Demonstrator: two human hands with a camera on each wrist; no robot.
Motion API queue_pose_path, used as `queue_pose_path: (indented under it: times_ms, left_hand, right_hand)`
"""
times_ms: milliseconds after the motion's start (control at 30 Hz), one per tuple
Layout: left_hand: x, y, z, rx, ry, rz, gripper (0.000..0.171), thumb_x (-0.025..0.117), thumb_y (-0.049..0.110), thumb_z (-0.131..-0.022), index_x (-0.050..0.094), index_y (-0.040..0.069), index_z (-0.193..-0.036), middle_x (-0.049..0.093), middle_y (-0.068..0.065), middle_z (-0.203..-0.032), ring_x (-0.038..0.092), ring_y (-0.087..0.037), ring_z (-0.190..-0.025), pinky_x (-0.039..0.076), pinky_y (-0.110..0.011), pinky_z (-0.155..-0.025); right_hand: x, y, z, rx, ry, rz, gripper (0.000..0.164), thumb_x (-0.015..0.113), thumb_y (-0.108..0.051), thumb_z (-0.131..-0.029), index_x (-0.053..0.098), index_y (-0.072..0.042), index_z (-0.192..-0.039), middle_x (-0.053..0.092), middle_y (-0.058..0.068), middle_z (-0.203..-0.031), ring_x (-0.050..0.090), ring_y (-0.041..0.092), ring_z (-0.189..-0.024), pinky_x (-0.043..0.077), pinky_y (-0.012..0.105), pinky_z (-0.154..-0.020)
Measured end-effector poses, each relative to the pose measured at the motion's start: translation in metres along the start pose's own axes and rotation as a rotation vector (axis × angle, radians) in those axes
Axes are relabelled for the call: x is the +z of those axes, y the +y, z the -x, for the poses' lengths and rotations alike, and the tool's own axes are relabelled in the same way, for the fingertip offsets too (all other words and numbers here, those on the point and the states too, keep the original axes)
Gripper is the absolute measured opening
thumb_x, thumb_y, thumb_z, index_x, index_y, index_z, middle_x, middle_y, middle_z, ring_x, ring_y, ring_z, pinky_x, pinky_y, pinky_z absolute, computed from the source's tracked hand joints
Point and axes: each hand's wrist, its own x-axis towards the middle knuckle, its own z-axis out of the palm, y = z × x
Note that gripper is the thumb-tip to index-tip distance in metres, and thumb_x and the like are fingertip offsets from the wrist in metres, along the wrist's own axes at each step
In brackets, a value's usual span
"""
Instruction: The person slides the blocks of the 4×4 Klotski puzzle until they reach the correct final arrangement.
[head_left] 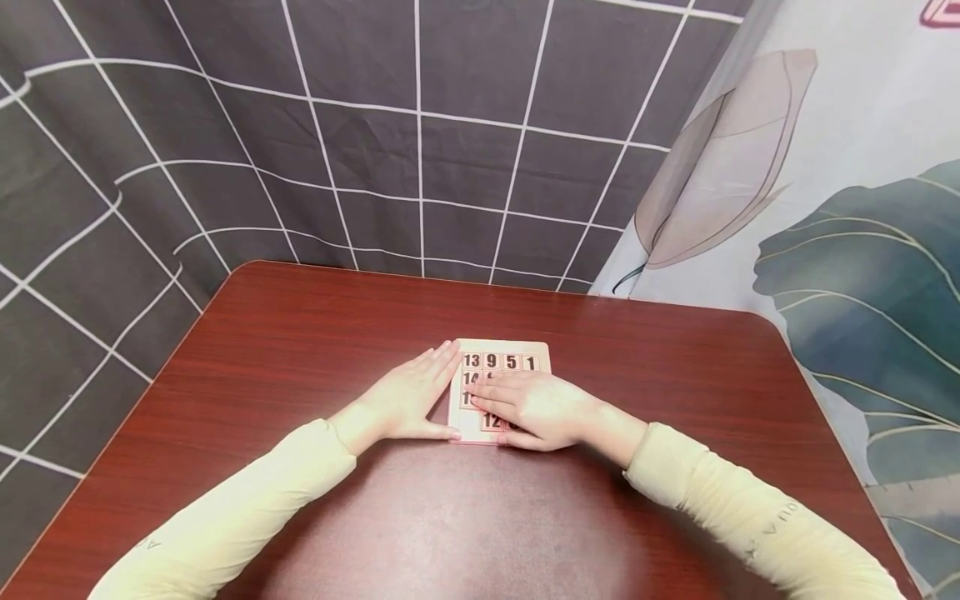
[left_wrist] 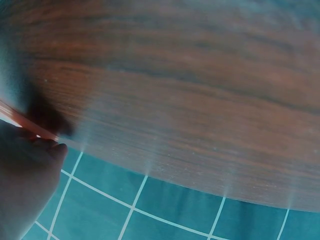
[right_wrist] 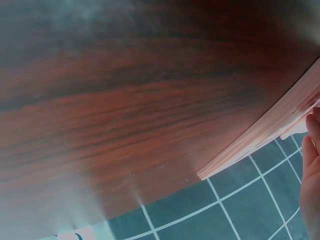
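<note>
A pale wooden number slide puzzle (head_left: 502, 346) lies flat at the middle of the table, its top row reading 13, 9, 5, 1. Along its left edge rests my left hand (head_left: 408, 396), fingers straight near the top corner and thumb at the bottom corner. My right hand (head_left: 551, 408) reaches over from the right, its extended fingers lying on the number tiles and hiding several of them. In the right wrist view the puzzle's side edge (right_wrist: 260, 137) shows beside the fingers. The left wrist view catches part of the left hand (left_wrist: 30, 180) against the puzzle's edge.
The reddish-brown wooden table (head_left: 300, 333) has rounded far corners. Behind it hangs a dark grey curtain (head_left: 360, 150) with a white grid. A white curtain with large leaf prints (head_left: 870, 250) hangs at the right.
</note>
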Motion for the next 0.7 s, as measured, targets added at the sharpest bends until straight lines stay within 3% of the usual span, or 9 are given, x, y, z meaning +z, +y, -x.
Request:
queue_pose_path:
  times_ms: [367, 700]
  left_hand:
    - [0.002, 0.001, 0.0, -0.002, 0.015, -0.003, 0.116, 0.068, 0.07, -0.09, 0.028, -0.01, -0.163, 0.024, -0.027, -0.174, 0.028, -0.038, -0.163, 0.03, -0.046, -0.133]
    - [0.001, 0.001, 0.0, 0.0, 0.027, 0.002, 0.117, 0.069, 0.07, -0.09, 0.027, -0.01, -0.163, 0.025, -0.027, -0.173, 0.029, -0.038, -0.162, 0.03, -0.046, -0.133]
  right_hand:
    - [-0.01, -0.009, 0.023, -0.061, 0.043, -0.024, 0.067, 0.076, -0.038, -0.095, 0.061, 0.001, -0.147, 0.066, 0.012, -0.148, 0.064, 0.026, -0.139, 0.052, 0.04, -0.117]
    - [-0.004, -0.012, 0.034, -0.093, 0.022, 0.0, 0.061, 0.074, -0.039, -0.096, 0.065, -0.001, -0.143, 0.067, 0.012, -0.148, 0.063, 0.026, -0.14, 0.052, 0.041, -0.118]
